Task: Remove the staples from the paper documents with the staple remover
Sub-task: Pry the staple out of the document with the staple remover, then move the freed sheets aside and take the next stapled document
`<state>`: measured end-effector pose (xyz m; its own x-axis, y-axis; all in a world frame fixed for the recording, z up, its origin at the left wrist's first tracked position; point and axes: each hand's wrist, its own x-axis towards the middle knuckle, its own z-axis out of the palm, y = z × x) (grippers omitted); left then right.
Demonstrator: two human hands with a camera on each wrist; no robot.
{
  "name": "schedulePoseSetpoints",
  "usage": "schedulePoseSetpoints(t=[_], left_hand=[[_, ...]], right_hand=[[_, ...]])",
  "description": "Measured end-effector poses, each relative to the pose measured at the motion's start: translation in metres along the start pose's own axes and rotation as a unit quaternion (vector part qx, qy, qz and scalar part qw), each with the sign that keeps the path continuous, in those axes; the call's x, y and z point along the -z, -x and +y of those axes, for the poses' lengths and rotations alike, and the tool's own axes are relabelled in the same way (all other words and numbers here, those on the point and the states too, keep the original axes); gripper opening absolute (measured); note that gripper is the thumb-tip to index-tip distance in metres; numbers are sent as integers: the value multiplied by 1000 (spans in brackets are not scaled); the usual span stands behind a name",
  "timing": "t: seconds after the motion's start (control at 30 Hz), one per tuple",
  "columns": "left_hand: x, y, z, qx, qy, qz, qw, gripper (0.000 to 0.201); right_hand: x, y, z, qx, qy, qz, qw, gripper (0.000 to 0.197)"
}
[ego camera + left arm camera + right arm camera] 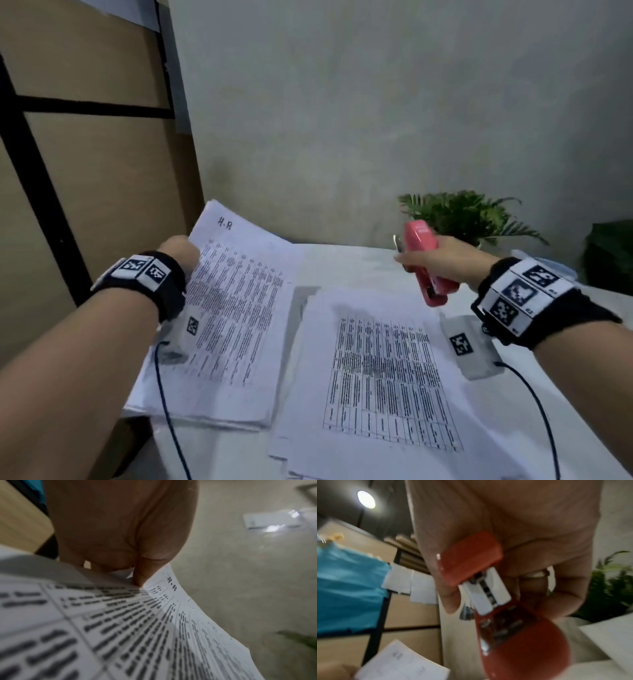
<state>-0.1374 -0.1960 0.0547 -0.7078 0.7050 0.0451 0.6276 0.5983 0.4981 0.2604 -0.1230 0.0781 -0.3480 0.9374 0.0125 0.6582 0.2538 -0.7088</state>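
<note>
My left hand (pixel 180 251) pinches the top left corner of a printed document (pixel 236 308) marked "H-R" and lifts that corner off the table; the left wrist view shows the thumb (pixel 145 573) pressed on the paper (pixel 120 628) near the heading. My right hand (pixel 442 260) grips a pink-red stapler with a metal staple-remover tip (pixel 423 260), held in the air above the table's right half, tip pointing up and left. In the right wrist view the fingers (pixel 448 595) curl round the red body (pixel 513 628). A second printed document (pixel 383 377) lies flat in front.
A white table (pixel 342 263) carries the papers, with more sheets under both documents. A potted green plant (pixel 469 216) stands at the back right by the grey wall. A wooden panel with black frame (pixel 68 171) rises on the left.
</note>
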Motion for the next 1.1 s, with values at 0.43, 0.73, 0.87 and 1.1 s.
schedulePoseSetpoints(t=[0.43,0.73,0.87,1.1], left_hand=[[-51,-8,-10,-3,-108,-5,994,42],[-119,72,85,-153,-192,-316,917,35],[-117,79,93,-153,-178,-303,924,34],[-116,97,95,-172,-110,-282,937,23]], right_hand=[[-43,-23,71,-240,207,-111,942,32],[-51,-24,67,-217,273,-110,931,39],[-52,-22,68,-199,284,-110,932,33],[-52,-21,70,-188,272,-111,937,35]])
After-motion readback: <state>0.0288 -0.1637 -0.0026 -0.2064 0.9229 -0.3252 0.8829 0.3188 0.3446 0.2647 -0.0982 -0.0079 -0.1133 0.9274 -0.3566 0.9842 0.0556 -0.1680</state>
